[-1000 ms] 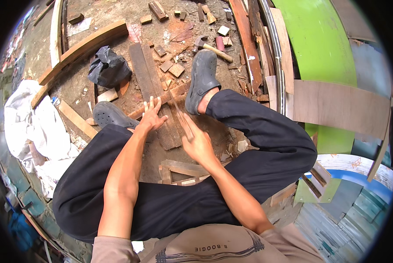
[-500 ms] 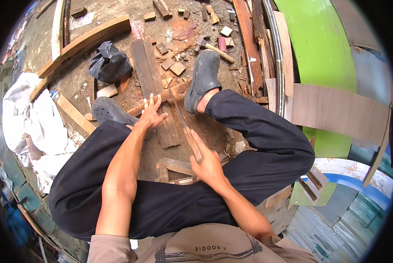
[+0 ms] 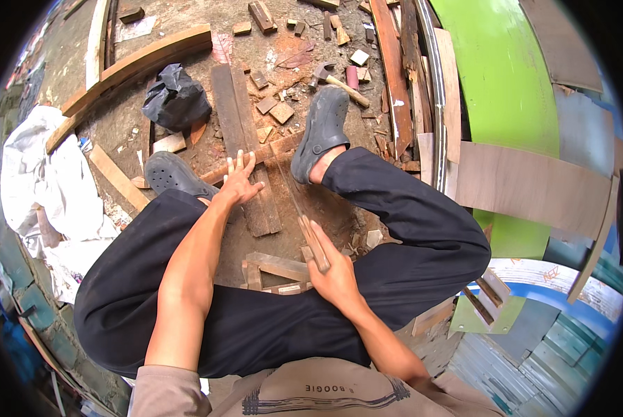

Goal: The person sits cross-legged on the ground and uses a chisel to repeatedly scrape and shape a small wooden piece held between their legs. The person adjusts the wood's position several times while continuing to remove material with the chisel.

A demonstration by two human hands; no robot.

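My right hand (image 3: 335,274) is wrapped round the wooden handle of a handsaw (image 3: 315,242). Its thin blade shows nearly edge-on and slants away from me, beside the right edge of a dark wooden plank (image 3: 259,203). Fingers spread, my left hand (image 3: 238,184) presses down on that plank. A narrower strip of wood (image 3: 283,144) lies crosswise under the plank, between my two grey clogs (image 3: 323,125). Where exactly the blade's teeth meet the wood is too fine to make out.
Small wood offcuts (image 3: 281,112) and a hammer (image 3: 347,90) lie beyond my feet. A black plastic bag (image 3: 176,99) and a white cloth (image 3: 44,181) sit to the left. Long boards (image 3: 393,76) and a green panel (image 3: 509,76) run along the right. A small wooden frame (image 3: 280,264) lies close in front of me.
My right hand has drawn the saw back toward me and slightly to the right. The left hand stays pressed on the plank.
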